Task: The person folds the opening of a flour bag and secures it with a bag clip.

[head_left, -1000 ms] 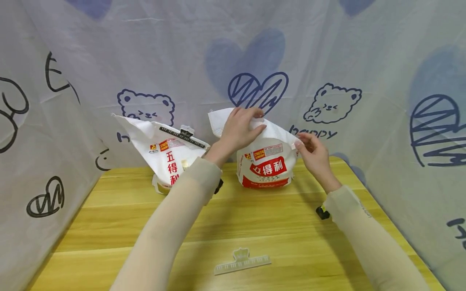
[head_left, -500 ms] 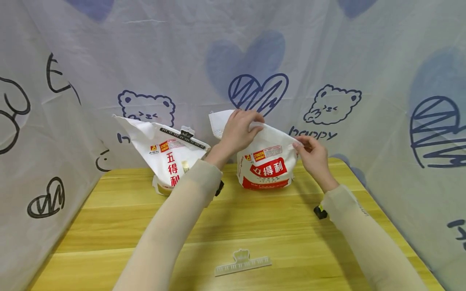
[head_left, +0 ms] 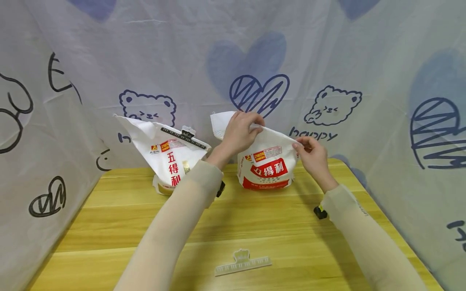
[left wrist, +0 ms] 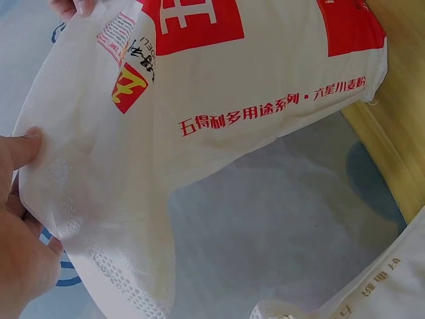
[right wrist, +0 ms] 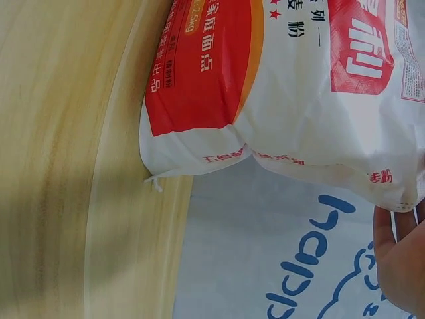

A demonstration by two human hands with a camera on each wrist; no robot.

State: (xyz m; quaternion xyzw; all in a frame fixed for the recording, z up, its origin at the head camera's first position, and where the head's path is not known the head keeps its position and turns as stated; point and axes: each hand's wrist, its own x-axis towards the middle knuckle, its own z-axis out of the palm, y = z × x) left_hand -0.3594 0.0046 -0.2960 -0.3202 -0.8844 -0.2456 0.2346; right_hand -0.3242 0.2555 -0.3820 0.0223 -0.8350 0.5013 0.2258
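Note:
A white flour bag [head_left: 267, 167] with red print stands at the back of the wooden table [head_left: 255, 226]. My left hand [head_left: 240, 131] grips the bag's folded top flap [head_left: 222, 121] from above. My right hand [head_left: 311, 155] pinches the right corner of that top. The same bag [left wrist: 219, 86] fills the left wrist view, where my left hand [left wrist: 20, 226] holds its edge. In the right wrist view the bag [right wrist: 299, 86] stands on the table with my right hand [right wrist: 398, 252] at its corner.
A second flour bag [head_left: 169, 155] stands to the left, its top held by a black clip [head_left: 183, 136]. A pale bag clip [head_left: 242, 262] lies on the near part of the table. Printed cloth walls [head_left: 327, 60] close in the back and both sides.
Both hands have stayed on the bag's top. The left hand's fingers have curled a little more over the flap, and the view has shifted slightly.

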